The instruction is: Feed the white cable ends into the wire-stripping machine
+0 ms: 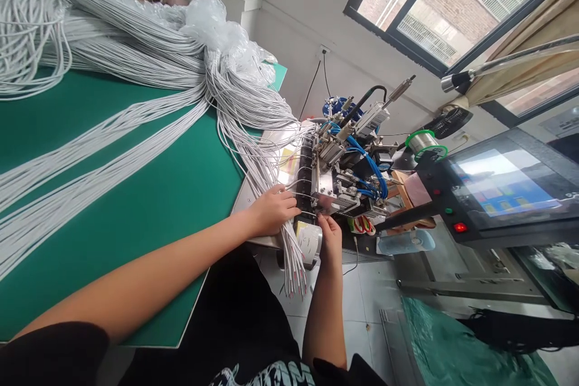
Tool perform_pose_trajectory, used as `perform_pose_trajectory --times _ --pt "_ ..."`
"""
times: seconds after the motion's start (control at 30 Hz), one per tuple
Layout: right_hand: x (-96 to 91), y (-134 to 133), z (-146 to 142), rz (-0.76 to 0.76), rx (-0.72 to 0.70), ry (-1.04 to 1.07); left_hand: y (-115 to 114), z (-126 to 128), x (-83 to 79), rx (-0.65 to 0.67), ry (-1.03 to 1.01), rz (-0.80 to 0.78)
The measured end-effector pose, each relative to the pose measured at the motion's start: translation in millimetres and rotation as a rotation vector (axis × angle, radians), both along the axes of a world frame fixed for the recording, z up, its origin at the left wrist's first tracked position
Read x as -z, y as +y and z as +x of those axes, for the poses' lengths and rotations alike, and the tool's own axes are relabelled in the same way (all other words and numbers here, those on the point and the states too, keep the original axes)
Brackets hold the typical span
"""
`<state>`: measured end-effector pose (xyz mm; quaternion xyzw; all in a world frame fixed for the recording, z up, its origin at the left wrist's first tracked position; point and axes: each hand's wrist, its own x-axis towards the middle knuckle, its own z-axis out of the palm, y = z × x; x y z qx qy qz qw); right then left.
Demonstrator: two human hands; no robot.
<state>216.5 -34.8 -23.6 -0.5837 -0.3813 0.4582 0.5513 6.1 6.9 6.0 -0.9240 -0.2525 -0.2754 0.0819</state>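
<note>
Left hand (274, 212) fingers grasp one white cable (308, 213); right hand (330, 234) fingers pinch its tip—hidden—beside the bench machine (324, 180), a narrow gap between hands. The cable bundle (289, 247), too dense to count, overhangs the green surface's (199, 187) edge. Beyond: one green-rimmed wire spool (424, 143), one touchscreen (506, 184), cut off.

A black short-sleeved top (203, 347) — pale, bold lettering (288, 375) printed across its front — leaves both forearms (172, 271) bare.
</note>
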Motion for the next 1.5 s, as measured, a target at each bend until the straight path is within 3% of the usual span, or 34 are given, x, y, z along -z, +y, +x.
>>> perform_pose_trajectory --times 0.2,0.37,0.53,0.67,0.83,0.97,1.07,1.17,1.3,1.5 --pt "2.3 -13 16 0.058 0.043 -0.119 0 0 0.5 -0.011 0.011 -0.031" --pt "-6.9 -21 21 0.114 -0.001 -0.244 0 -1 -0.7 -0.134 -0.005 -0.078" --pt "-23.9 -35 15 0.163 -0.036 -0.339 0 -2 -0.5 -0.052 -0.106 0.075" --pt "-40.4 -49 9 0.185 -0.183 -0.376 0 -4 -3.1 0.038 -0.175 0.155" --pt "-53.7 -60 -1 0.264 -0.41 -0.44 -2 -6 -6.6 0.049 -0.167 0.184" --pt "-49.2 -58 -5 0.344 -0.232 -0.397 -3 -6 -7.5 0.077 -0.137 0.208" --pt "-40.8 -53 -5 0.311 -0.053 -0.277 -3 -7 -7.5 0.115 -0.133 0.225" --pt "-35.0 -49 -3 0.275 0.037 -0.159 -3 -7 -7.0 0.124 -0.169 0.248" --pt "-33.4 -48 0 0.292 0.097 -0.099 -3 -6 -5.7 0.13 -0.201 0.256" --pt "-32.4 -46 0 0.325 0.071 -0.049 -2 -6 -3.1 0.163 -0.236 0.214"
